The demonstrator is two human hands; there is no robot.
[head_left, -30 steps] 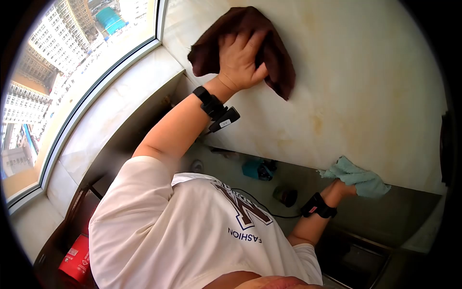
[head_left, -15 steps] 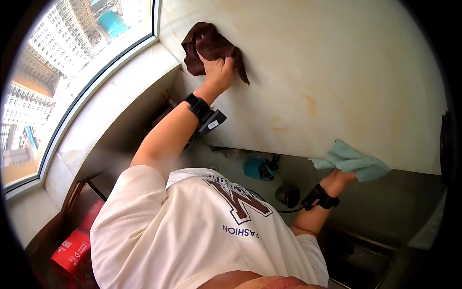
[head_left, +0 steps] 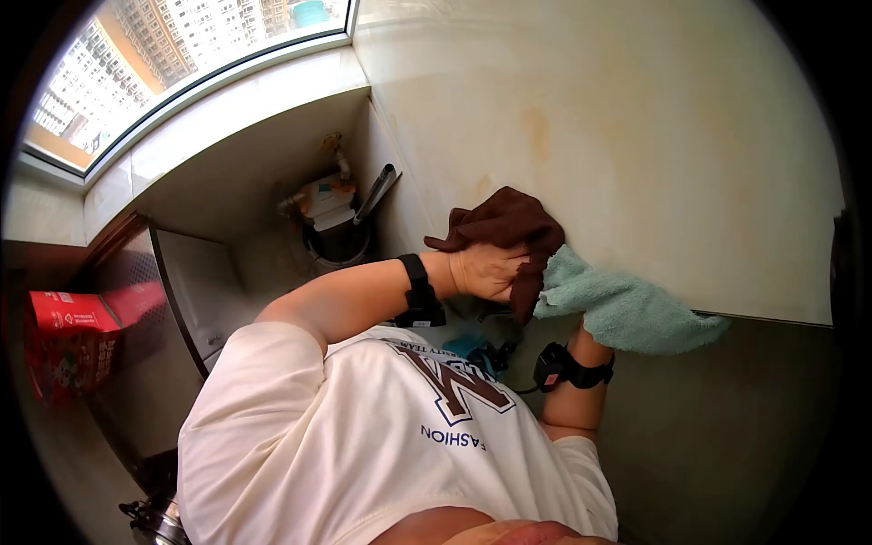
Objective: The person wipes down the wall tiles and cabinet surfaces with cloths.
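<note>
My left hand (head_left: 489,270) grips a dark brown cloth (head_left: 502,221) and presses it against the beige tiled wall (head_left: 654,136), low down near the wall's bottom edge. Right beside it, and touching it, is a teal towel (head_left: 627,309) held by my right hand (head_left: 584,340), which is mostly hidden under the towel. Both wrists carry black bands; the right one (head_left: 565,368) has a cable running from it. My white shirt fills the lower middle of the view.
A corner recess holds pipes and a valve (head_left: 325,195) above a round metal vessel (head_left: 341,243). A window (head_left: 182,45) with a pale sill runs along the upper left. A red box (head_left: 68,336) stands at the left. Grey steel panelling (head_left: 727,418) lies below the tiles.
My left hand has swept the brown cloth down from the upper wall to the bottom edge. The teal towel has shifted left to meet it. The view has turned towards the corner.
</note>
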